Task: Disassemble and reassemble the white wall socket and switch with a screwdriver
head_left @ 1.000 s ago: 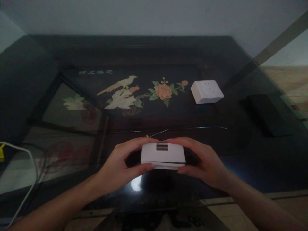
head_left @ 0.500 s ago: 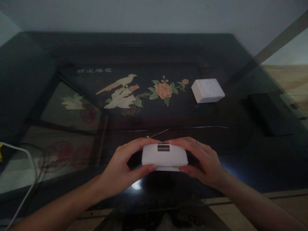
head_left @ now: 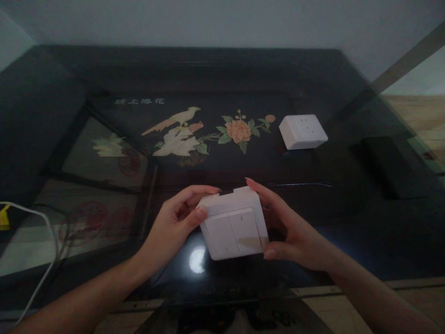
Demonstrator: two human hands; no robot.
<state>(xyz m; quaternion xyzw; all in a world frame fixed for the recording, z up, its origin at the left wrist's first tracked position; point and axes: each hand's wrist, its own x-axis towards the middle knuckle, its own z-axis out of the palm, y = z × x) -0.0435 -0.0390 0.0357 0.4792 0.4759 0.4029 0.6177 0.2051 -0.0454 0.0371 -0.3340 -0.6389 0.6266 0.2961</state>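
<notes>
A white switch box [head_left: 232, 229] with two rocker panels is held up between both hands over the near part of the dark table, its switch face tilted up to the camera. My left hand [head_left: 181, 213] grips its upper left corner, thumb on the front face and fingers behind. At the right side, my right hand [head_left: 288, 227] holds the box, with the thumb at the lower right corner and the index finger at the top edge. The other fingers of that hand are partly hidden behind the box.
A white socket box [head_left: 304, 131] rests on the glossy table [head_left: 208, 74], right of an inlaid flower and bird picture. A dark flat object [head_left: 392, 167] lies farther right. At the left edge hangs a white cable [head_left: 50, 232] with a yellow tag [head_left: 4, 218].
The white box has turned, so its two-rocker face shows instead of the side with the rectangular opening. Both hands have shifted their grip, my right index finger lifting higher.
</notes>
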